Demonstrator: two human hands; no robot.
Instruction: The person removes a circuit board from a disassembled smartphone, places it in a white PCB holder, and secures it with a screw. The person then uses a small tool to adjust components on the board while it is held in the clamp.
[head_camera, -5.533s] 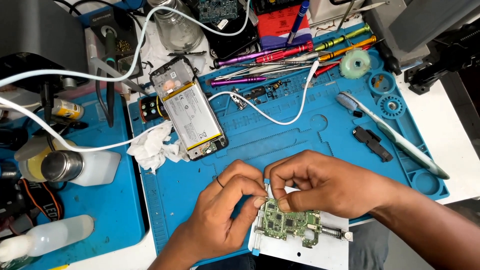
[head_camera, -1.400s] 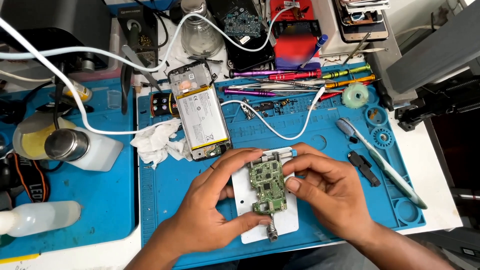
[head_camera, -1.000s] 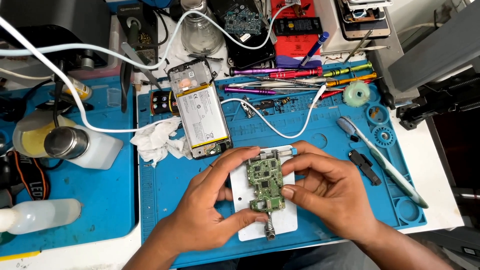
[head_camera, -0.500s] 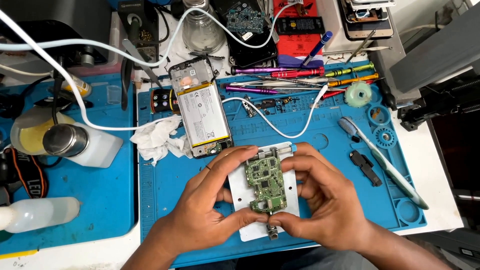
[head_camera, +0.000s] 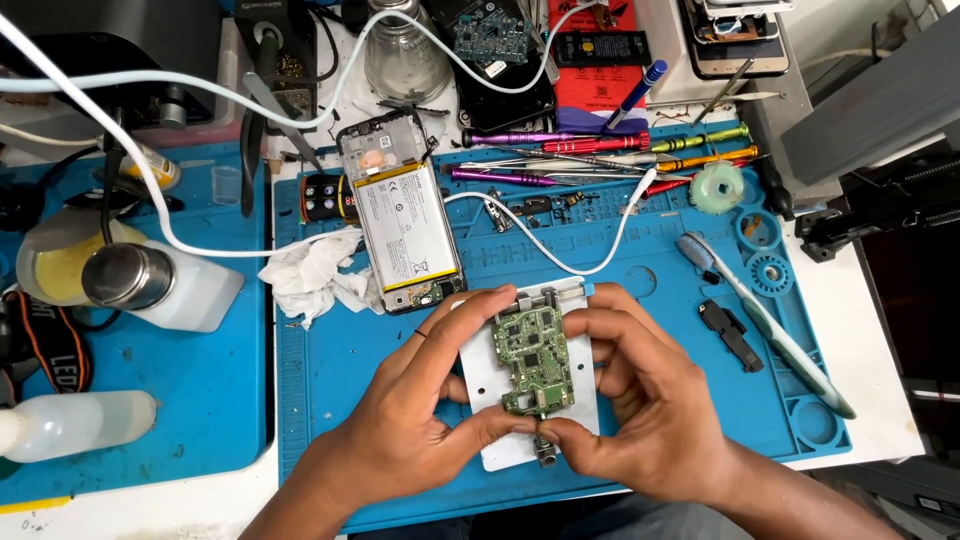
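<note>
the right hand (head_camera: 650, 400) now sits lower on the white holder plate (head_camera: 490, 385) than half a second ago, its thumb and forefinger pinched narrowly at the small metal knob (head_camera: 546, 452) on the plate's near edge, just below the green circuit board (head_camera: 536, 358); a second earlier those fingers lay along the board's right side. the left hand (head_camera: 420, 420) is placed much as before, thumb pressed on the plate at the board's lower left corner and fingers curled over the plate's left edge, steadying it without enclosing anything. the board has stayed flat and centred on the plate, its long axis running away from the person, top end meeting the metal clamp bar (head_camera: 545, 298). judged from this, the board appears seated and the grip has moved from positioning it to working the clamp adjuster. the plate rests on the blue repair mat (head_camera: 330, 370), near its front edge. just beyond the left hand lies a crumpled white tissue (head_camera: 315, 275), and beside it an opened phone chassis (head_camera: 400, 215) with its battery exposed. farther back a white cable (head_camera: 560, 262) loops across the mat, past a row of coloured screwdrivers (head_camera: 600, 145). to the right lies a toothbrush (head_camera: 765, 325); at far left a white plastic bottle (head_camera: 75, 425).
</note>
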